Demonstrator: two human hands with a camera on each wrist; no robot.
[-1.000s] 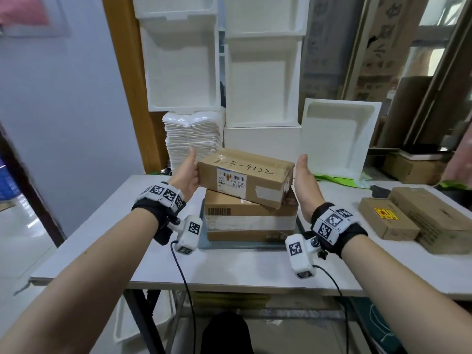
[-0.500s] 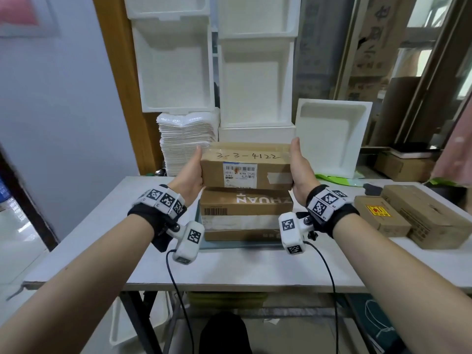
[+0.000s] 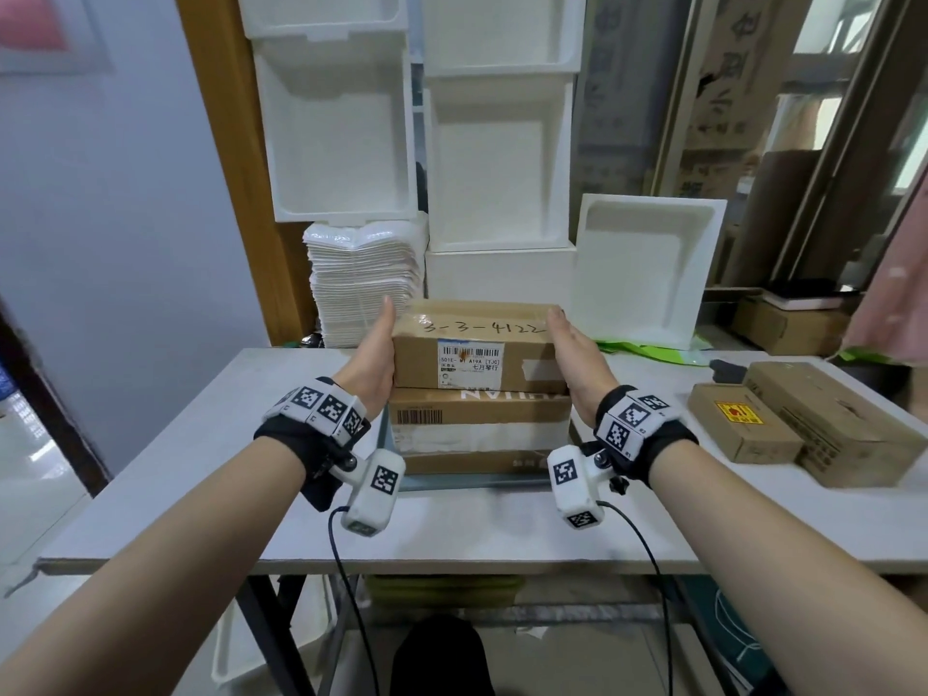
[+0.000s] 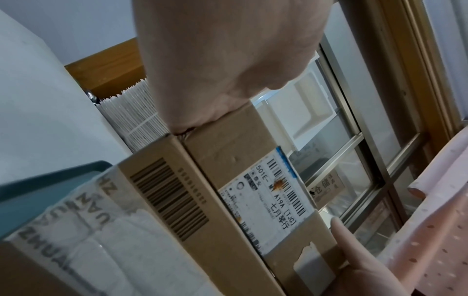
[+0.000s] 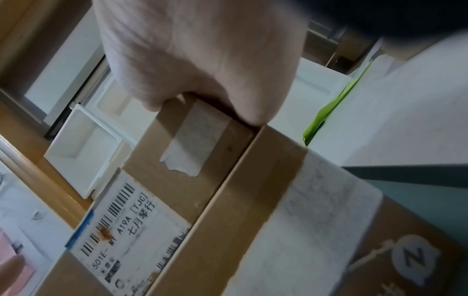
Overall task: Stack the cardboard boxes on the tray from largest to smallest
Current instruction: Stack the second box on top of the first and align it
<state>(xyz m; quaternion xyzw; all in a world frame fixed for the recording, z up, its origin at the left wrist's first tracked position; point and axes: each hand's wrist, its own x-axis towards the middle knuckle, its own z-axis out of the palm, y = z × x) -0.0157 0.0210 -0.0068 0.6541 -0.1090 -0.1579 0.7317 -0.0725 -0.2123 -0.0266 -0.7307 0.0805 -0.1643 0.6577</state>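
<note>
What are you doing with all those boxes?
A person is stacking cardboard boxes on a tray. The left hand and right hand press against the two ends of the labelled box, which sits on top of the bigger box in the tray. Two more boxes wait on the table to the right.

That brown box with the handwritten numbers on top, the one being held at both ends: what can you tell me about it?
The brown cardboard box with handwritten numbers is a long rectangular carton, lying flat and level on top of a larger taped cardboard box that sits in a dark teal tray. "3-3-4122" is written on its top; its front carries a white shipping label with a barcode and an orange stain, plus a torn white sticker. The left hand presses one end, the right hand the other.
</note>
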